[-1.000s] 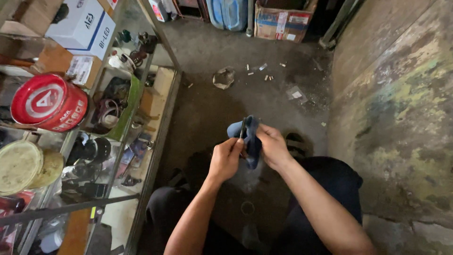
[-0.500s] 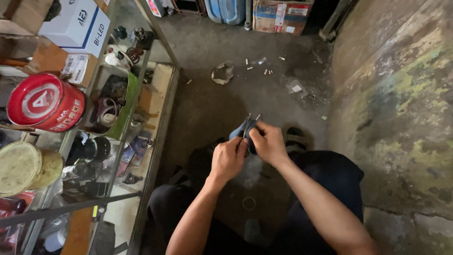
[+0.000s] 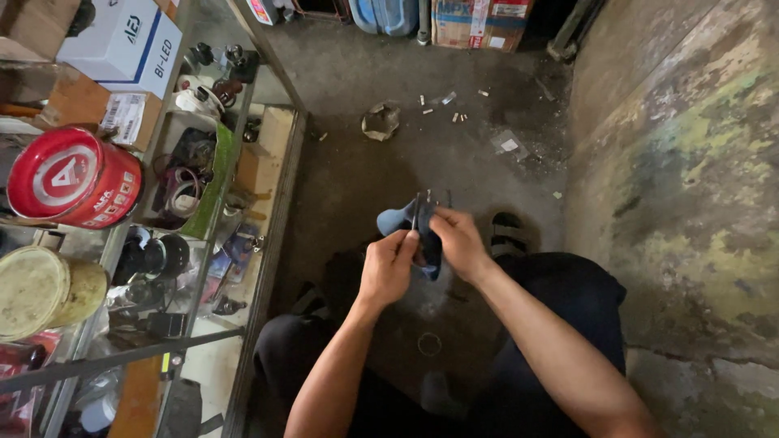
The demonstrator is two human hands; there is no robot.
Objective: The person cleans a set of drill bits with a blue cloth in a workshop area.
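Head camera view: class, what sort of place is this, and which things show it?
Probably a small repair workshop or parts stall. A glass-fronted shelf unit holds tins, boxes and small dark parts, the concrete floor is littered with scraps, and both hands hold a small blue part.

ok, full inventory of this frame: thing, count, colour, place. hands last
blue object: 1, blue with a dark part, held between both hands over the floor
red tin: 1, red with white lid print, top of the shelf at left
yellowish tin: 1, pale yellow, shelf top, lower left
white box: 1, white and blue, upper left
cardboard box: 1, brown, far wall
small scraps: several, pale, floor beyond the hands
glass shelf: 1, metal-framed, left, full of dark small parts
mossy wall: 1, grey-green, right
left hand: 1, gripping the blue object
right hand: 1, gripping it from the other side
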